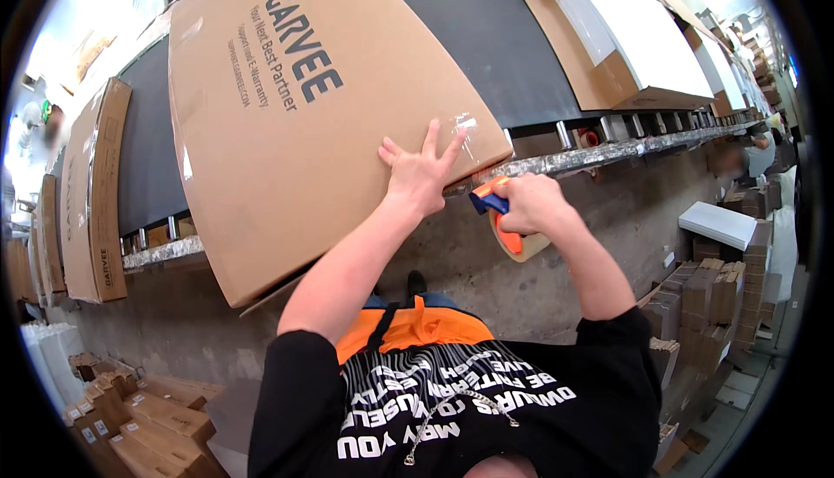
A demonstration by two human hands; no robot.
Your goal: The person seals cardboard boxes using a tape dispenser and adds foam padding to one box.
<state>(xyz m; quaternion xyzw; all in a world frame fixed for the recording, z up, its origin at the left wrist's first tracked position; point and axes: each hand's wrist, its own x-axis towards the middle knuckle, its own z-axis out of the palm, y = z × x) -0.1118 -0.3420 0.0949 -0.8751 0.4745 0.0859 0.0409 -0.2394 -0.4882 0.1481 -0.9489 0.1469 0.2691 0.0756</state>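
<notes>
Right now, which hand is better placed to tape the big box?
Probably the right hand: it holds the tape dispenser near the big box, while the left hand is spread on the cardboard.

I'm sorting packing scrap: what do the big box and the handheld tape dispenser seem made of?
Big box: matte cardboard, probably corrugated, going by its brown, printed face.
Handheld tape dispenser: probably hard plastic, judging by its rounded orange and blue parts; finish looks smooth, though the right hand covers some.
</notes>
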